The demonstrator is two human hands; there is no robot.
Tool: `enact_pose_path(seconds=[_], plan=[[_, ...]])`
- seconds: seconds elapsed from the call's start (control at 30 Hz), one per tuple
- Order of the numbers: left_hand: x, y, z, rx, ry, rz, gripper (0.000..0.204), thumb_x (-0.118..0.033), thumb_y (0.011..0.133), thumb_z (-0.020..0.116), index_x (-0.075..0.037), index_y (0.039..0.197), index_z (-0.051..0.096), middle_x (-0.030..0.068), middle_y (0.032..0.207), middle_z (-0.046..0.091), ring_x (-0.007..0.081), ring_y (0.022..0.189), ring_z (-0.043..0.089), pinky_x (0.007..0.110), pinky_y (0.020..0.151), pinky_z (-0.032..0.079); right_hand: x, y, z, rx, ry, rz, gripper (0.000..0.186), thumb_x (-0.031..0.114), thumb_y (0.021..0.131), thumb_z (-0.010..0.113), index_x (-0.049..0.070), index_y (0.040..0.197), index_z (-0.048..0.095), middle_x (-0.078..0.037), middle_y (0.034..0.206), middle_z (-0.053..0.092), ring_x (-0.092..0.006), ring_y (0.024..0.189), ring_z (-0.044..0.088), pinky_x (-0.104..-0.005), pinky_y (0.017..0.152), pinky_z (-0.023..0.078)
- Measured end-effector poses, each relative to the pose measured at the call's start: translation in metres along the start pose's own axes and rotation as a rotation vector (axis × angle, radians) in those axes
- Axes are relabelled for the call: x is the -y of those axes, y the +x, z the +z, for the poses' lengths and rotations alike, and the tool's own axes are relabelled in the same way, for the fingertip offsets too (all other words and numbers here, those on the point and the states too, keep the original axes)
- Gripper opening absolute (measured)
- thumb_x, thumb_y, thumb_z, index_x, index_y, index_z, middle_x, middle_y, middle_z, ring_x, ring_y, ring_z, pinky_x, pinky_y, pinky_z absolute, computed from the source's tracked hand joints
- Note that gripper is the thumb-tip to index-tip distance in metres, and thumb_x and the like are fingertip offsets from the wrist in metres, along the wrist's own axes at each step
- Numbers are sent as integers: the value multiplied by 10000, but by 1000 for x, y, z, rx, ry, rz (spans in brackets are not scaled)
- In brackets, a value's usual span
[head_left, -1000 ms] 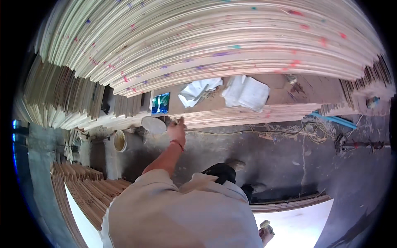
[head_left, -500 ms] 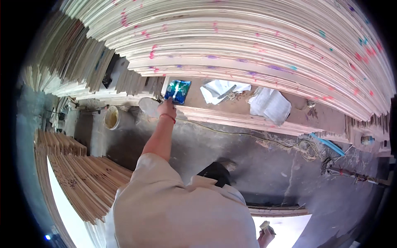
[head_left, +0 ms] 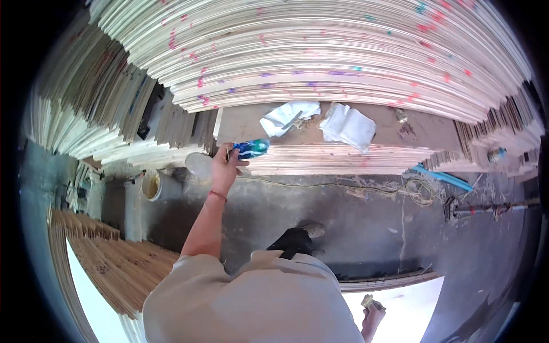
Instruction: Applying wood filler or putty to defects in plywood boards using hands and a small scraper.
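Observation:
A blue and green shiny packet [head_left: 253,149] hangs in the grip of my left hand [head_left: 226,163], just off the front edge of a board ledge [head_left: 343,155]. The fingers pinch it at its left end. At the lower right, my right hand [head_left: 374,316] is closed round a small yellowish, worn piece [head_left: 369,300], too small to name for certain. It is held over a bright white panel [head_left: 403,303]. On the ledge, to the right of the packet, lie a crumpled white paper [head_left: 289,116] and a folded wad of white sheets [head_left: 347,126].
A tall stack of boards [head_left: 320,51] rises behind the ledge. On the left stand a white bucket [head_left: 163,186], a round pale lid [head_left: 198,164] and brown stacked boards [head_left: 123,257]. A cable [head_left: 320,184] and a blue pipe [head_left: 443,177] lie at the right.
My left hand has lifted the packet off the ledge and drawn it back toward me. My right hand still grips the small piece and has shifted slightly in the picture.

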State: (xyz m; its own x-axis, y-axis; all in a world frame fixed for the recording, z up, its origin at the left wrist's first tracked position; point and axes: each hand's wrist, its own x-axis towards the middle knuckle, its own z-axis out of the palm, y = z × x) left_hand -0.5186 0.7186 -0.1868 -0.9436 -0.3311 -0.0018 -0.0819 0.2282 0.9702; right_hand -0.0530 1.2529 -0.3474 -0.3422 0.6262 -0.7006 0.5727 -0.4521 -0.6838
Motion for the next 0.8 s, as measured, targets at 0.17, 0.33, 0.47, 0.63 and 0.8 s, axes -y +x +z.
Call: enact_pose_path(seconds=[0.17, 0.33, 0.47, 0.63, 0.8], plan=[[-86, -52, 47, 324, -387, 49, 242, -143, 1064, 499, 35, 1227, 471, 195, 1166, 629, 320, 968, 734, 381, 740, 659, -20, 1, -12, 24, 2, -14, 153, -55, 851, 616, -100, 993, 652, -120, 868, 675, -152, 635, 617, -248, 496, 459], [-169, -101, 90, 592, -632, 283, 219, -126, 1055, 507, 17, 1214, 464, 227, 1199, 601, 377, 1040, 699, 516, 847, 633, -1, -11, -17, -35, 1, -90, 220, -36, 787, 616, -126, 978, 679, -133, 819, 684, -173, 636, 626, -266, 518, 489], [-227, -131, 111, 538, -591, 599, 206, -216, 984, 665, -25, 994, 589, 103, 1002, 601, 177, 854, 618, 321, 723, 541, -23, 3, -57, -42, 49, -119, 215, -23, 781, 639, -108, 972, 690, -135, 829, 690, -182, 646, 635, -271, 528, 511], [-334, -198, 117, 1066, -954, 609, 469, -452, 1016, 542, 9, 936, 585, 151, 950, 649, 378, 972, 658, 502, 846, 529, -6, -60, -75, -130, -147, -294, 296, 181, 801, 615, -12, 965, 768, -52, 692, 633, -144, 617, 532, -336, 547, 418], [-385, -213, 75, 853, -1028, 985, 393, -385, 1006, 544, 2, 978, 606, 183, 965, 658, 353, 920, 663, 494, 799, 533, -195, 131, -112, -379, -608, -590, 423, 336, 815, 796, -33, 1016, 746, -86, 836, 690, -191, 769, 623, -353, 628, 493]])
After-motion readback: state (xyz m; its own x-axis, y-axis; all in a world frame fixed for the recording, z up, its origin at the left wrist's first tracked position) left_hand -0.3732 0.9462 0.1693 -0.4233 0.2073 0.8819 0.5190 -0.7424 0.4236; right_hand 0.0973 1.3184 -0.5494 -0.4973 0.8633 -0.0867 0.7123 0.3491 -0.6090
